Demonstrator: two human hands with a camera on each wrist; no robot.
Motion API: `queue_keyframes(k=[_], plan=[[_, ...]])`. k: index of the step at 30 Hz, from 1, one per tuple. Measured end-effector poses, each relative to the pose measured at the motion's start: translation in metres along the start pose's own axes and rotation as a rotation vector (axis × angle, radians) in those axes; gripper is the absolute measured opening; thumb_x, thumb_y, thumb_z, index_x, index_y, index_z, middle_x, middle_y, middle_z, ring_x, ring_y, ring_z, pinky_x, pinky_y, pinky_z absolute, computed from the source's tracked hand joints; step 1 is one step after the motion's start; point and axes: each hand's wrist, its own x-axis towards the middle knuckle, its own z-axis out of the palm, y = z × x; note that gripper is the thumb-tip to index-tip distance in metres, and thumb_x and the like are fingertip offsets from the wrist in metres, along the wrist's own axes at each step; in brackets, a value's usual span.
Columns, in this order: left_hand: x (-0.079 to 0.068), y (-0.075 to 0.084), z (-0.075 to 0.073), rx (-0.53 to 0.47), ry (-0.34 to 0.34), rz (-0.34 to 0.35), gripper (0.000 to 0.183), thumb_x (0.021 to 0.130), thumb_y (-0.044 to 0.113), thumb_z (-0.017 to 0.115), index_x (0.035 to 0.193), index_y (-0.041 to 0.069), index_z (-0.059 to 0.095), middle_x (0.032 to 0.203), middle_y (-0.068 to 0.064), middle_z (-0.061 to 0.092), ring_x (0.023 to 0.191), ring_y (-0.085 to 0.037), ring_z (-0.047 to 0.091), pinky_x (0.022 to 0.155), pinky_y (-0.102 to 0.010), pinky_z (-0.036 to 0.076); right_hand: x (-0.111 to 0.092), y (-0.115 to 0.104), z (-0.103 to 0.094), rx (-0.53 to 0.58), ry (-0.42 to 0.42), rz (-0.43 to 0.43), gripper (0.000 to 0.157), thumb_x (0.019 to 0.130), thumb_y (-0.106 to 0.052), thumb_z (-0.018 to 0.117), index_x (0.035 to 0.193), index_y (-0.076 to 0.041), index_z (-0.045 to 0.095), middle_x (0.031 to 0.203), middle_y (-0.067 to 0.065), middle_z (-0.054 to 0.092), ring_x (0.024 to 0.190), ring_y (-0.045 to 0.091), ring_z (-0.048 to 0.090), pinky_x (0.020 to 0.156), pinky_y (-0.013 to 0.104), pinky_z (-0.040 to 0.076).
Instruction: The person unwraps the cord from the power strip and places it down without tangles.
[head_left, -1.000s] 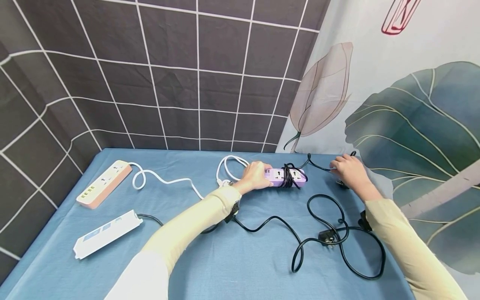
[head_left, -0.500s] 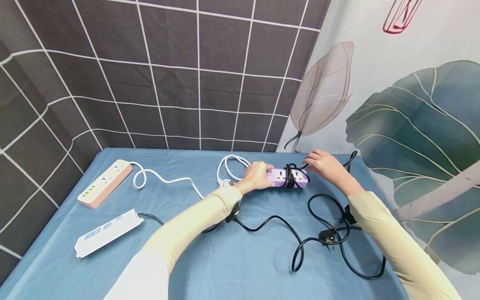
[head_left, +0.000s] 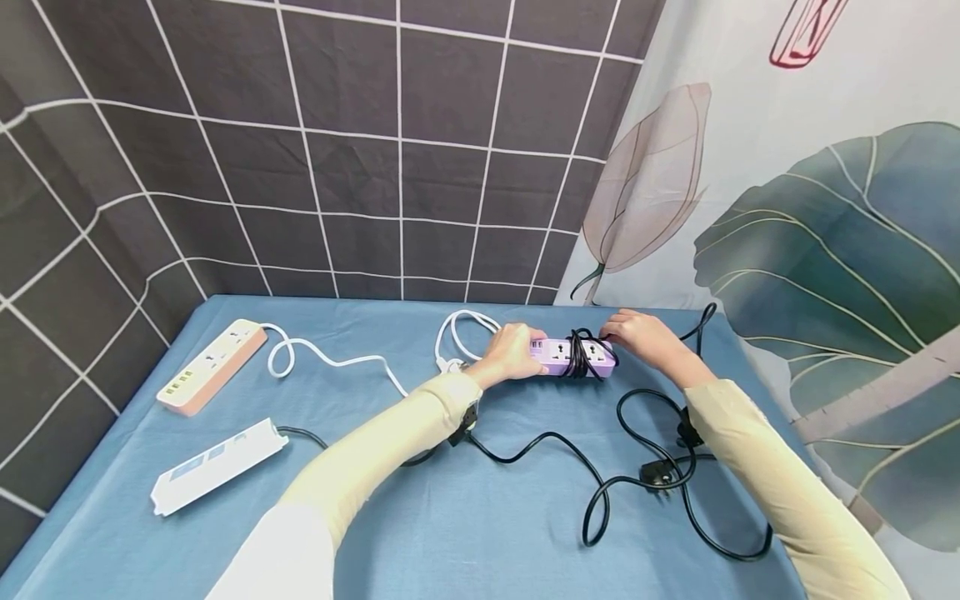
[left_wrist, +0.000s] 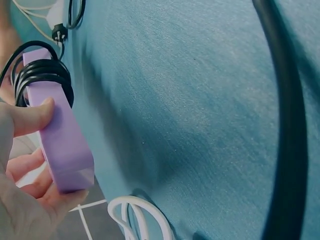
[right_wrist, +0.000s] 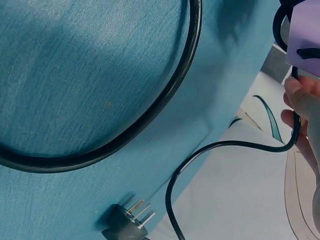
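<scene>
My left hand (head_left: 513, 350) grips the left end of a purple power strip (head_left: 553, 357), thumb on one side and fingers on the other. In the left wrist view the strip (left_wrist: 65, 140) is held just off the blue cloth. Several turns of its black cord (left_wrist: 45, 75) are wound around its middle. At the strip's right end, my right hand (head_left: 643, 335) pinches that cord between thumb and fingers. From there the free cord (right_wrist: 240, 144) bends away in the right wrist view. A black three-pin plug (right_wrist: 125, 224) lies on the cloth there.
Left on the blue-covered table (head_left: 450, 533) lie a white-and-orange power strip (head_left: 212, 367) and a white power strip (head_left: 217, 468). A white cord (head_left: 341, 363) runs behind my left arm. Thick black cord (head_left: 600, 500) with a plug (head_left: 657, 473) loops in front of my right arm.
My right hand has moved left from the table's back right to the end of the purple strip and pinches the cord there. My left hand stays in place on the strip.
</scene>
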Motion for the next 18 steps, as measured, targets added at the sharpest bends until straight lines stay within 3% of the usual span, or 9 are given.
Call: queue_keyframes(k=[7, 18], plan=[[0.0004, 0.0025, -0.003, -0.004, -0.021, -0.021, 0.054, 0.069, 0.031, 0.083, 0.12, 0.018, 0.069, 0.111, -0.001, 0.072, 0.09, -0.016, 0.062, 0.066, -0.024, 0.042, 0.002, 0.0, -0.0006, -0.005, 0.006, 0.077, 0.01, 0.086, -0.001, 0.065, 0.088, -0.009, 0.071, 0.089, 0.005, 0.071, 0.086, 0.024, 0.066, 0.073, 0.042, 0.053], [0.0014, 0.006, -0.0067, -0.002, -0.016, -0.007, 0.054, 0.069, 0.03, 0.083, 0.12, 0.017, 0.069, 0.111, -0.002, 0.072, 0.092, -0.018, 0.063, 0.069, -0.025, 0.045, 0.0058, -0.0021, -0.0037, -0.063, 0.059, 0.099, 0.011, 0.084, 0.001, 0.065, 0.086, -0.007, 0.073, 0.086, 0.008, 0.071, 0.084, 0.028, 0.067, 0.07, 0.044, 0.054]])
